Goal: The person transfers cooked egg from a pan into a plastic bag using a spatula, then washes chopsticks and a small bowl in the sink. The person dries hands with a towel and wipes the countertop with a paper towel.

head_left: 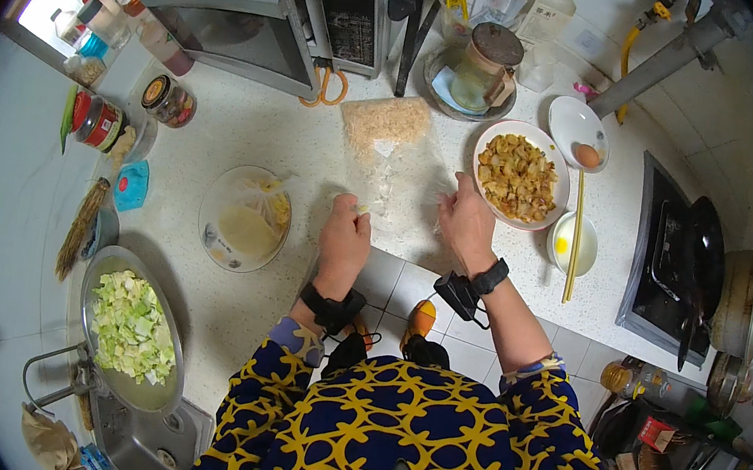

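A clear plastic bag (396, 160) lies on the counter, with pale brown flakes (387, 122) gathered at its far end. My right hand (467, 218) pinches the bag's near right edge, close beside a plate of browned chopped food (517, 178). At the bag's near left corner, my left hand (345, 235) is curled, with a small pale bit at its fingertips; whether it grips the plastic cannot be told. To its left, a glass plate (212, 232) holds a pale round piece and yellowish food, partly under clear film.
A bowl with egg yolk (560, 246) has chopsticks (575, 238) across it. An egg (586, 156) rests on a small plate. A metal basin of chopped cabbage (170, 389) overlaps the sink (183, 430). An open microwave door (239, 35), orange scissors (327, 88) and a wok (702, 254) surround the counter.
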